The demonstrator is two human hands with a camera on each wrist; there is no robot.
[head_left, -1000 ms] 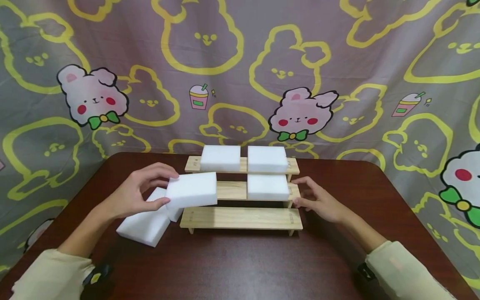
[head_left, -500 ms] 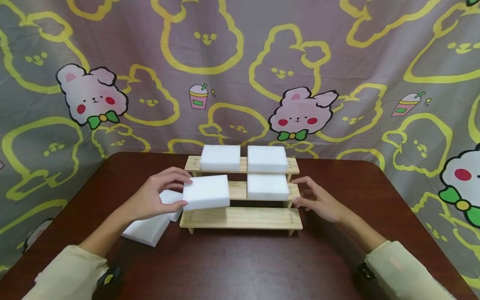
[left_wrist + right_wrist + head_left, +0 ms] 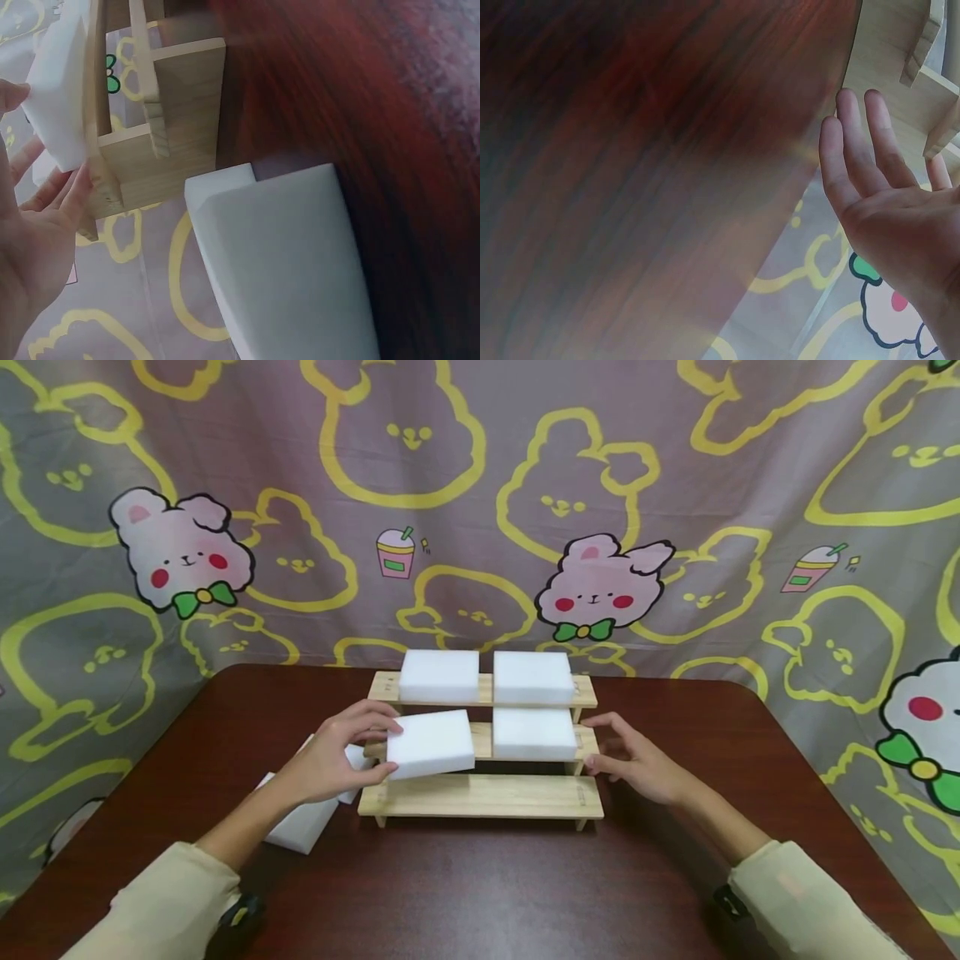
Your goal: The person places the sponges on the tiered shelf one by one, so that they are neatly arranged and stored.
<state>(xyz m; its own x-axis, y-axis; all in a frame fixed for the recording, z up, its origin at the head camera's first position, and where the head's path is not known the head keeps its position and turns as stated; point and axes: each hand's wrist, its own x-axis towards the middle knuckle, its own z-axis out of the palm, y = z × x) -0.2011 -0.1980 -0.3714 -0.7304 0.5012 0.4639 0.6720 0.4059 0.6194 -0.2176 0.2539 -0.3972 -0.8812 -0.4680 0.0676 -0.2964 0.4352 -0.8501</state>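
My left hand (image 3: 333, 757) pinches a white foam block (image 3: 431, 745) by its left end, thumb below and fingers above. The block is slightly tilted, in front of the left part of the middle tier of a three-step wooden shelf (image 3: 480, 797). In the left wrist view the fingers lie along the block (image 3: 60, 90), beside the shelf's wooden side (image 3: 184, 112). My right hand (image 3: 641, 766) is at the shelf's right end, fingers loosely extended, with fingertips at the edge of the middle tier. The right wrist view shows straight fingers (image 3: 889, 142) next to the side panel; contact is hard to tell.
Two white foam blocks stand on the top tier, a left one (image 3: 440, 674) and a right one (image 3: 532, 677). A third block (image 3: 534, 732) sits on the middle tier's right. Further blocks (image 3: 300, 827) lie on the dark wood table (image 3: 480, 893) left of the shelf, partly behind my left arm.
My left hand has carried the foam block rightward, from beside the shelf's left end to over the middle tier's left part. My right hand has stayed in place.
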